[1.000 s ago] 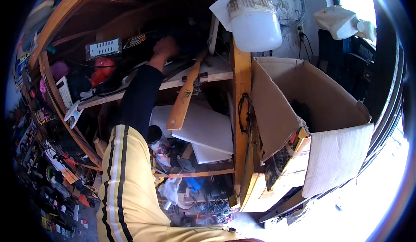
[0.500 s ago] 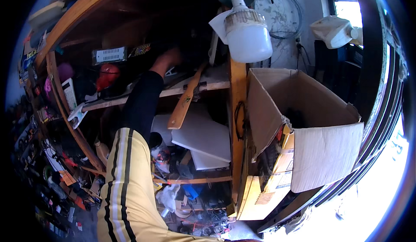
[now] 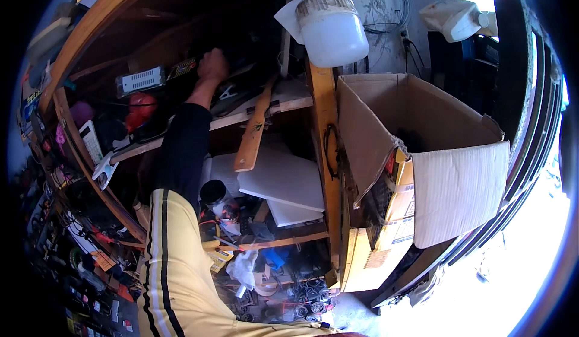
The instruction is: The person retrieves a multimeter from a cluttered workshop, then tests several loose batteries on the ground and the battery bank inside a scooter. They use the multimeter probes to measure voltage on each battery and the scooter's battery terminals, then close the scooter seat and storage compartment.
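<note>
My left hand reaches up into the dark upper shelf, with the yellow striped sleeve and black cuff below it. Its fingers look curled in; whatever they hold is lost in shadow. Beside the hand lie a black packet with yellow print and a white slotted box in clear wrap. A white-tipped clip lies on the shelf board just right of the wrist. Over the board's front edge sticks a flat wooden paddle. My right hand is out of view.
A large white bulb hangs by the wooden post. An opened cardboard box stands to the right. White sheets and a black-lidded jar fill the lower shelf. A white clamp grips the board's left end.
My left hand, dim and blurred earlier, now shows plainly with curled fingers, a little left of and higher than before. The whole view has shifted slightly.
</note>
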Demonstrator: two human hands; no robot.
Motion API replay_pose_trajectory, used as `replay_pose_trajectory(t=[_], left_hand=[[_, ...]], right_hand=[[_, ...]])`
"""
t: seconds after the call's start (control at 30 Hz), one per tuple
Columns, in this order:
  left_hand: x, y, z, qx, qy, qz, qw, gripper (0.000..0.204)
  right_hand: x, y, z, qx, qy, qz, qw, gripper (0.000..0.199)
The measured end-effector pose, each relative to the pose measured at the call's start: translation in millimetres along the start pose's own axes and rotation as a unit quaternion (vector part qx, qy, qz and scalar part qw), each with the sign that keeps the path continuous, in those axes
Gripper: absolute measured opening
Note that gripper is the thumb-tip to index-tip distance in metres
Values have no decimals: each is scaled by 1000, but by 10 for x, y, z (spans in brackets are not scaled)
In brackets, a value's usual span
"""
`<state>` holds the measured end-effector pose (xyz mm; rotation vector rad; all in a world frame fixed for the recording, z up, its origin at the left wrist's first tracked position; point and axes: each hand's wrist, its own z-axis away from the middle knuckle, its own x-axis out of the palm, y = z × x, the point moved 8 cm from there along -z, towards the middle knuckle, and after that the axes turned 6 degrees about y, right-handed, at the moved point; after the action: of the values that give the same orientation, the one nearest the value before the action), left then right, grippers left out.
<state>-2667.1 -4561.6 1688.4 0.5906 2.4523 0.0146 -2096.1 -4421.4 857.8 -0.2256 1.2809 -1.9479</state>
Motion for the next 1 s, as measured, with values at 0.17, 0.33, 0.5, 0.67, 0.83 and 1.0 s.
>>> replay_pose_trajectory(t=[0.17, 0.33, 0.5, 0.67, 0.83, 1.0], left_hand=[[-432, -122, 120, 26, 24, 121, 992, 31], [-930, -570, 225, -32, 22, 326, 944, 27], [-1672, -963, 599, -88, 17, 550, 831, 26], [-2158, -1203, 1511, -123, 17, 645, 754, 40], [-2196, -1582, 3376, -122, 5, 679, 724, 47], [-2121, -1725, 5282, -135, -26, 513, 847, 45]], right_hand=[[-471, 841, 433, 48, 78, 15, 996, 40], [-760, 1243, 771, 3, 128, 44, 991, 42], [-428, -259, 825, -215, 81, 19, 973, 43], [98, -2794, 1910, -341, -125, -183, 914, 78], [681, -4052, 2753, -406, -357, -305, 784, 129], [1484, -4303, 2997, -244, -472, -416, 738, 119]])
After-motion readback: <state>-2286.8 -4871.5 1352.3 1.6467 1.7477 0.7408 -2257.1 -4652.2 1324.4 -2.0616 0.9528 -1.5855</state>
